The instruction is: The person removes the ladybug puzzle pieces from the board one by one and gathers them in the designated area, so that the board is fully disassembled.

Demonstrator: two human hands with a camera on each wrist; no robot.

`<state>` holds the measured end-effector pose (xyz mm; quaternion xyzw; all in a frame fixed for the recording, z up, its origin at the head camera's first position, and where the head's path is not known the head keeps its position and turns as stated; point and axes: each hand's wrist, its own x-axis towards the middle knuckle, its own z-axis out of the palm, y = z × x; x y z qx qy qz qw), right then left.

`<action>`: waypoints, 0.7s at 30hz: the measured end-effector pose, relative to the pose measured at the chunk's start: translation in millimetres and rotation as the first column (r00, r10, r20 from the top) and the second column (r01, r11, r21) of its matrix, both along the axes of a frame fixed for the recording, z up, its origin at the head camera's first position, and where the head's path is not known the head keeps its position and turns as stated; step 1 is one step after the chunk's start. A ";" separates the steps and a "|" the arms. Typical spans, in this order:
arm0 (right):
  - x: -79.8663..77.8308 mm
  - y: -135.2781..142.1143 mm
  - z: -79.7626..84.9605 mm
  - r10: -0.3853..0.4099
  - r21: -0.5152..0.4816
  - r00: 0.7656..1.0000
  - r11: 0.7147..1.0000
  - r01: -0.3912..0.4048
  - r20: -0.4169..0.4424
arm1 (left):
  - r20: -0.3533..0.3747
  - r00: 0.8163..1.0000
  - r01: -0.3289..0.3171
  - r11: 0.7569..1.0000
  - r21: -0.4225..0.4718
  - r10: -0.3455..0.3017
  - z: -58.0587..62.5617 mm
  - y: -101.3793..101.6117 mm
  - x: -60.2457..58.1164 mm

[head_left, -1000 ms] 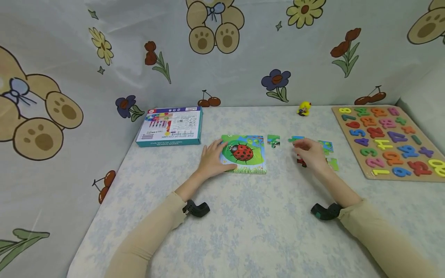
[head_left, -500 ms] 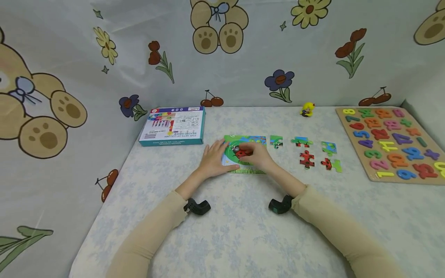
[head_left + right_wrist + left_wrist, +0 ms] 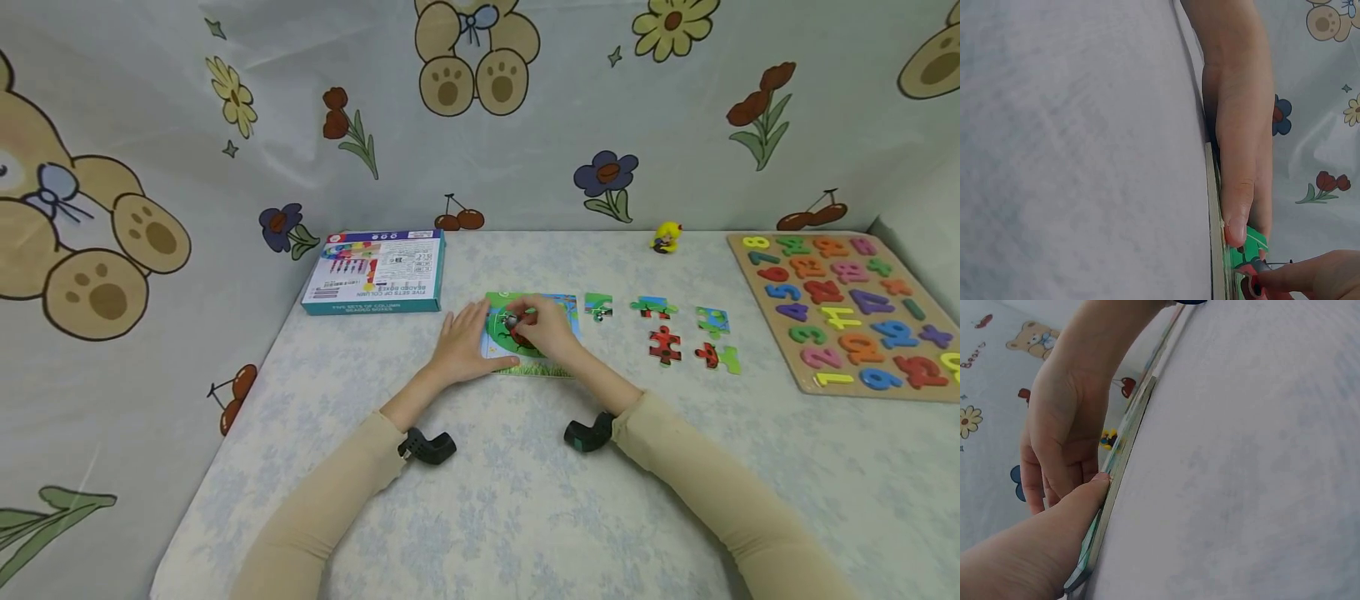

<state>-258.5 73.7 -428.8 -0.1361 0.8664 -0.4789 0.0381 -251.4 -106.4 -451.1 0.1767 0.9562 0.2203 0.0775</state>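
A square ladybug puzzle board (image 3: 534, 368) lies mid-table. My left hand (image 3: 460, 346) rests on its left side with the fingers extended, the thumb along the front edge; in the right wrist view that thumb lies on the board's face. Over the middle of the board, my right hand (image 3: 551, 329) pinches a puzzle piece (image 3: 1249, 286) at the ladybug picture. Its fingers cover part of the red body. To the right lie loose pieces: a green one (image 3: 598, 307), a blue-green one (image 3: 654, 307), another blue-green one (image 3: 712, 321), a red one (image 3: 664, 346) and a red-green one (image 3: 717, 357).
A boxed bead set (image 3: 371, 275) lies at the back left. Toward the right edge is a wooden board (image 3: 792, 354) of coloured letters and numbers. A small yellow toy figure (image 3: 665, 238) stands at the back, before the printed cloth.
My right hand has left the loose pieces on the right and moved left onto the ladybug board, where it now pinches a piece. My left hand has stayed on the board.
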 end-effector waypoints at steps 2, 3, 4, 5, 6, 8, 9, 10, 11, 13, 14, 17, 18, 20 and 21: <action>-0.8 1.2 0.1 -0.010 -0.055 1.000 0.998 0.010 0.000 | -0.003 1.000 0.000 1.000 -0.004 0.000 0.1 0.3 -0.1; -0.9 2.0 0.6 -0.018 -0.088 1.000 0.996 0.019 0.008 | -0.007 1.000 0.003 1.000 -0.009 -0.003 0.0 0.4 -0.2; -1.0 3.4 1.1 -0.035 -0.121 0.999 0.992 0.037 0.018 | -0.011 1.000 0.007 1.000 -0.014 -0.007 -0.1 0.5 -0.3; -0.8 5.1 1.8 -0.057 -0.151 0.998 0.987 0.061 0.033 | -0.013 1.000 0.009 1.000 -0.016 -0.010 -0.3 0.5 -0.4; -0.6 7.6 3.2 -0.082 -0.174 0.995 0.981 0.089 0.048 | -0.015 1.000 0.012 1.000 -0.017 -0.012 -0.4 0.5 -0.6; -0.5 15.3 4.8 -0.138 -0.202 0.987 0.968 0.152 0.081 | -0.018 1.000 0.017 1.000 -0.019 -0.017 -0.9 1.1 -0.9; -0.8 20.2 5.6 -0.165 -0.212 0.981 0.960 0.184 0.107 | -0.018 1.000 0.018 1.000 -0.023 -0.018 -1.2 1.3 -1.0; -1.0 26.0 6.2 -0.185 -0.213 0.975 0.955 0.208 0.124 | -0.019 1.000 0.018 0.999 -0.026 -0.019 -1.6 1.4 -1.1; -0.9 32.3 7.1 -0.202 -0.212 0.969 0.950 0.228 0.140 | -0.020 1.000 0.019 0.999 -0.027 -0.019 -1.8 1.5 -1.2; 0.0 46.9 8.5 -0.221 -0.200 0.963 0.947 0.250 0.155 | -0.026 0.999 0.021 0.999 -0.026 -0.022 -2.3 1.5 -1.5; 1.2 54.7 9.1 -0.233 -0.187 0.959 0.947 0.262 0.160 | -0.030 0.999 0.022 1.000 -0.019 -0.023 -2.2 1.5 -1.3; 7.3 78.3 10.8 -0.257 -0.138 0.954 0.951 0.278 0.151 | -0.050 0.998 0.029 1.000 -0.001 -0.029 -2.6 1.4 -1.5; 10.0 85.7 11.1 -0.259 -0.119 0.954 0.953 0.277 0.148 | -0.058 0.998 0.029 1.000 0.006 -0.028 -2.7 1.2 -1.4; 15.4 99.0 11.1 -0.263 -0.087 0.953 0.957 0.278 0.148 | -0.071 0.997 0.025 0.999 0.022 -0.023 -3.0 0.7 -1.4; 17.8 104.9 10.7 -0.259 -0.073 0.955 0.960 0.271 0.145 | -0.076 0.997 0.023 0.999 0.026 -0.021 -3.3 0.6 -1.5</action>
